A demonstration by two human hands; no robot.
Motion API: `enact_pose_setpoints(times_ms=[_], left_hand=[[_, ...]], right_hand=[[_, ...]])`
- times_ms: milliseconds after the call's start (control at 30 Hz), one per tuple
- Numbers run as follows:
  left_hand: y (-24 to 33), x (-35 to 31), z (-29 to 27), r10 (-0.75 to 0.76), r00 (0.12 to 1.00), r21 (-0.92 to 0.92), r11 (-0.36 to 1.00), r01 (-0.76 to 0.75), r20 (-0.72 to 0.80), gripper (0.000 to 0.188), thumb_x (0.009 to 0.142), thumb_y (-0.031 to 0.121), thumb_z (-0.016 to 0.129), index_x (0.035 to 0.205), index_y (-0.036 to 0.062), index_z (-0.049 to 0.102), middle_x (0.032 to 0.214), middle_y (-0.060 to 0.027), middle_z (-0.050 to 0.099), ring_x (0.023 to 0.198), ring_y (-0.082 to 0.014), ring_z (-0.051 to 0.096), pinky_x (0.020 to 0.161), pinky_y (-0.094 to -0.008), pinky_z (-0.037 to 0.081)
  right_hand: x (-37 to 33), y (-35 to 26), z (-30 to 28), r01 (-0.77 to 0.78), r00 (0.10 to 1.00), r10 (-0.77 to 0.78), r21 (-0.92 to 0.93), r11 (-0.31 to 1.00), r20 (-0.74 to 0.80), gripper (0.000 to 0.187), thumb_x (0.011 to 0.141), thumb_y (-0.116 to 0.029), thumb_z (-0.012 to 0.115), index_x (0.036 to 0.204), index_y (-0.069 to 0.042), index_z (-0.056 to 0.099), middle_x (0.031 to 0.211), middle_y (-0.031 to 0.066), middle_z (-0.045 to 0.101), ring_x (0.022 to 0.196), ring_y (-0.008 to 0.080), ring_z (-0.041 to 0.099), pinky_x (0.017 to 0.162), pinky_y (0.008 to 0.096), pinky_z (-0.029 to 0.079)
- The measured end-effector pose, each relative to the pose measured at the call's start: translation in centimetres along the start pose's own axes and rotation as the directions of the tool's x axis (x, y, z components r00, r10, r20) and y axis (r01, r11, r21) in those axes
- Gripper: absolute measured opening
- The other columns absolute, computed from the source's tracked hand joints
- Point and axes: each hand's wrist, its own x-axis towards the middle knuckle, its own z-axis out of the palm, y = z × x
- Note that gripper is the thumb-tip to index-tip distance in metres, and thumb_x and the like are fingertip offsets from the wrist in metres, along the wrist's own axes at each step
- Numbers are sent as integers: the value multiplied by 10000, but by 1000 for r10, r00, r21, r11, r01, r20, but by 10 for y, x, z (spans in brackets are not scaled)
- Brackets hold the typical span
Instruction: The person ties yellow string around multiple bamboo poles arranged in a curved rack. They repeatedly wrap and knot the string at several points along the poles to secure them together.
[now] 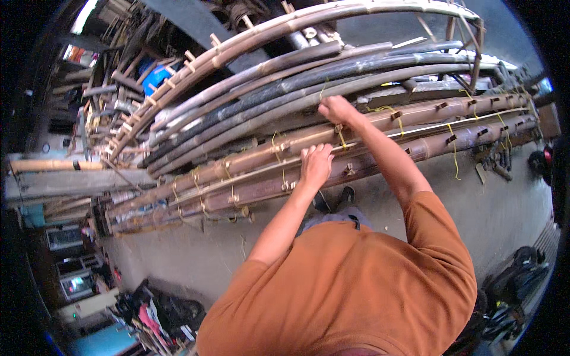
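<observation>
grey poles [255,97] lie far; i judge tying in hand, next needing tension: right hand [339,111] pinches yellow cord [323,89]; left hand [316,163], can't tell if fingers grip.

Soft, dim light falls fairly evenly on the orange T-shirt [344,285] and grey floor [178,261]. A gap [83,16] at upper left burns out white. Fisheye distortion bows the bamboo poles [424,113]; detail softens outward, and the corners sink into grainy black.
</observation>
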Motion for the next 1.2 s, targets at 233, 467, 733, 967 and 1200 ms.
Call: enact_pose_setpoints(times_ms=[233, 467, 733, 967, 1200], left_hand=[[-23, -12, -49, -51, 983, -383, 924, -21, -176, 199, 946, 193, 630, 1078, 45, 618, 982, -171, 663, 912, -368, 643, 813, -488, 482], [-102, -62, -120, -212, 977, 2, 977, 212, 9, 314, 938, 209, 618, 1202, 40, 589, 1160, -242, 665, 1091, -417, 633, 934, -491, 497], [-128, -63, -96, 11, 976, 1, 1000, -11, 215, 313, 916, 278, 669, 1127, 64, 582, 1021, -208, 703, 955, -423, 671, 805, -526, 532], [-135, -63, -96, 57, 975, -68, 997, -43, 215, 330, 912, 307, 683, 1089, 55, 563, 965, -226, 699, 914, -440, 668, 759, -543, 522], [-160, -66, -67, 224, 974, -267, 941, -207, 33, 301, 957, 333, 593, 1106, 73, 572, 935, -213, 683, 897, -452, 668, 772, -569, 527]], right_hand=[[-45, -67, -41, 6, 797, 80, 140, 990, -599, 294, 979, -305, 611, 986, -15, 656, 877, 208, 677, 820, 375, 654, 756, 471, 521], [-193, -196, 18, -239, 960, 255, 803, 546, 113, 271, 1019, -304, 586, 1002, -50, 680, 808, 9, 639, 741, 98, 573, 692, 280, 491], [-196, -287, 121, -38, 527, 621, 746, -665, 581, 286, 1017, -394, 569, 1092, -132, 658, 888, -26, 598, 837, 123, 554, 838, 311, 474], [-176, -296, 153, 421, 321, 944, 904, -76, -70, 184, 1033, -250, 506, 930, -141, 611, 863, -7, 597, 796, 114, 537, 759, 284, 450], [-100, -332, 97, 133, 956, -19, 378, 916, -292, 391, 1027, -358, 485, 862, -32, 624, 807, 181, 625, 738, 345, 602, 746, 452, 465]])
